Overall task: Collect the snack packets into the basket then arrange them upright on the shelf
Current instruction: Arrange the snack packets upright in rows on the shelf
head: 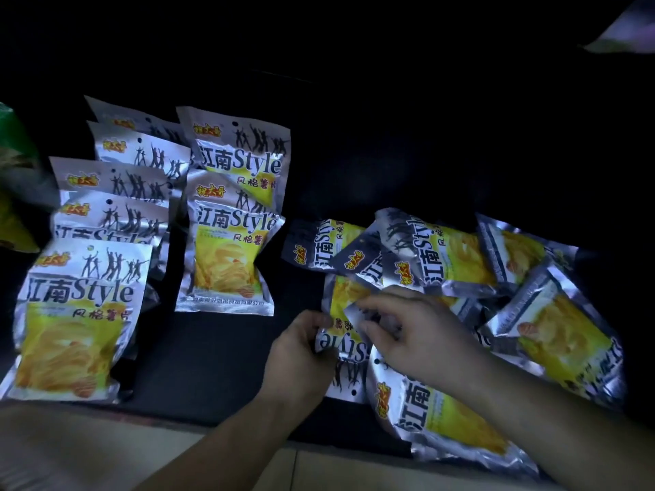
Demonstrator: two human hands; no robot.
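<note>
The left hand (pixel 301 349) and right hand (pixel 421 334) are both pinching one crisp packet (pixel 349 349) by its foil edges, with the loose pile (pixel 460 264) lying just beyond the grip. The packet is probably handling light, slippery and crushable, so its sealed seams are likely offering the safest hold.

I record the snack packets (pixel 227 242) as silvery metallised film, glossy and throwing glare, creased at the seams, with printed yellow panels of the same sheen. The dark surface (pixel 212 366) beneath them reads black and matt (its material I cannot tell in this light). The pale strip (pixel 88 451) along its near edge looks smooth, faintly satin.
</note>
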